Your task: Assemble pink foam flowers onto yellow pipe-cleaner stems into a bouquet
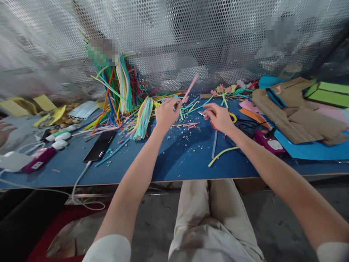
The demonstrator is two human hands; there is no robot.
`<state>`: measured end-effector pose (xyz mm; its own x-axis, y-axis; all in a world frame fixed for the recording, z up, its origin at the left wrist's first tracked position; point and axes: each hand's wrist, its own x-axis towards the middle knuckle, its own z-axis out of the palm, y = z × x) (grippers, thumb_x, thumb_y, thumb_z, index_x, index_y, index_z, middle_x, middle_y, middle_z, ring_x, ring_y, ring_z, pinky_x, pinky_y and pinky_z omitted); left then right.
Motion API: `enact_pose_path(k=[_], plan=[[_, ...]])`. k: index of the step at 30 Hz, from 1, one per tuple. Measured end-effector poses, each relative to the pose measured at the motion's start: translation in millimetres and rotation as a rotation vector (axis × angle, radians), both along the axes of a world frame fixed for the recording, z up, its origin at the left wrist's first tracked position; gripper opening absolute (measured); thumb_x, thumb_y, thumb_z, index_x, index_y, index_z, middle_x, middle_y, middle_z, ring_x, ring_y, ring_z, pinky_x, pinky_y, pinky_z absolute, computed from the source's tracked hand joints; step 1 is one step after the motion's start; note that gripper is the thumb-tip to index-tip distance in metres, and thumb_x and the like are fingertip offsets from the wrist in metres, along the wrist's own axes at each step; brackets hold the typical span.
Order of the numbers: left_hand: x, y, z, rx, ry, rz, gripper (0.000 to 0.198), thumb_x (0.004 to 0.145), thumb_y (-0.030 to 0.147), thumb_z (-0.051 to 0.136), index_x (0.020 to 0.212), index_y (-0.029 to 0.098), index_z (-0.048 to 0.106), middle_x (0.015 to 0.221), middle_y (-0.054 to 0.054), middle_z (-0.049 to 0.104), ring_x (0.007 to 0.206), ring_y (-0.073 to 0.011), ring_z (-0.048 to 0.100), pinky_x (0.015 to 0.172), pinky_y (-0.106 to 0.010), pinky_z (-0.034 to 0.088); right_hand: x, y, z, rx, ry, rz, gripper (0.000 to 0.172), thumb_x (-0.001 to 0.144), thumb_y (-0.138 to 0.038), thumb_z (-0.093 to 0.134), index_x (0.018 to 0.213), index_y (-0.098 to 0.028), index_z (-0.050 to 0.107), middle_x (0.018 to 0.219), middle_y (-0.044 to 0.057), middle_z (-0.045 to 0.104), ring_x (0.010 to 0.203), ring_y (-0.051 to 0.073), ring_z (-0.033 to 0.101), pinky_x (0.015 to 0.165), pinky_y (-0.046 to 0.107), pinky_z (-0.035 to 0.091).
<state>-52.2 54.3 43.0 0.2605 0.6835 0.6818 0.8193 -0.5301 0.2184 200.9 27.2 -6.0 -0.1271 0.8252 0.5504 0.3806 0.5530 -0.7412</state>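
My left hand point(167, 113) is closed around a pink pipe cleaner point(191, 86), which sticks up and to the right from the fingers. My right hand point(219, 117) is curled over a pair of scissors point(213, 125); the red-orange handle shows under the palm and a blade points left toward my left hand. Small cut pieces are scattered over the blue table point(177, 160) below both hands. Several short pink lengths point(191, 124) lie between them. A yellow pipe cleaner point(222, 155) lies near my right wrist.
Bundled pastel pipe cleaners point(143, 118) and a tall multicoloured bunch point(120, 85) stand left. A phone point(100, 146) on a cable lies at front left. Cardboard pieces point(289, 112) and a purple power socket point(268, 141) are right. A perforated metal panel point(191, 43) rises behind; another person's hand point(5, 131) shows far left.
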Motion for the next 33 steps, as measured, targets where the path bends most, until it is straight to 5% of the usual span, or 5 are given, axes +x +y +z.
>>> enact_pose_path(k=[4,8,15,25,33], plan=[[5,-1,1.7,-0.086,-0.136,-0.055,0.028,0.103,0.043,0.052,0.098,0.022,0.071,0.084,-0.003,0.076,0.069,-0.0151,0.064,0.07,-0.03,0.047,-2,-4,5.1,-0.06,0.081,-0.006,0.026,0.094,-0.044,0.06,0.107,-0.022,0.064,0.083,0.005,0.077,0.067,0.018,0.074,0.067,0.034,0.064],[14,-2,6.2,-0.3,-0.338,-0.27,0.026,0.102,0.041,0.052,0.098,0.019,0.064,0.091,-0.005,0.078,0.058,-0.0097,0.064,0.06,-0.025,0.051,-4,-7,8.9,-0.064,0.105,-0.039,0.025,0.089,-0.047,0.067,0.09,-0.022,0.065,0.076,0.004,0.076,0.063,0.019,0.073,0.065,0.034,0.064],[32,-14,8.1,-0.533,-0.41,-0.493,0.026,0.096,0.041,0.064,0.097,0.016,0.069,0.103,-0.009,0.078,0.068,-0.0116,0.068,0.064,-0.027,0.057,-12,-7,6.4,-0.087,0.177,-0.045,0.036,0.081,-0.056,0.074,0.083,-0.02,0.072,0.077,0.005,0.075,0.07,0.023,0.075,0.063,0.037,0.065],[30,-15,-30.4,-0.642,-0.459,-0.509,0.032,0.088,0.048,0.071,0.093,0.017,0.078,0.093,-0.007,0.078,0.071,-0.0142,0.067,0.062,-0.026,0.053,-15,-8,7.6,-0.17,0.366,0.053,0.045,0.086,-0.067,0.066,0.101,-0.025,0.059,0.086,0.004,0.076,0.071,0.019,0.075,0.069,0.034,0.066],[26,-14,-35.3,-0.457,-0.323,-0.452,0.038,0.096,0.048,0.06,0.095,0.017,0.081,0.093,-0.007,0.08,0.066,-0.0141,0.062,0.057,-0.027,0.043,-17,-9,3.1,-0.143,0.246,0.119,0.032,0.094,-0.057,0.059,0.103,-0.027,0.053,0.089,0.003,0.076,0.078,0.02,0.076,0.078,0.04,0.066]])
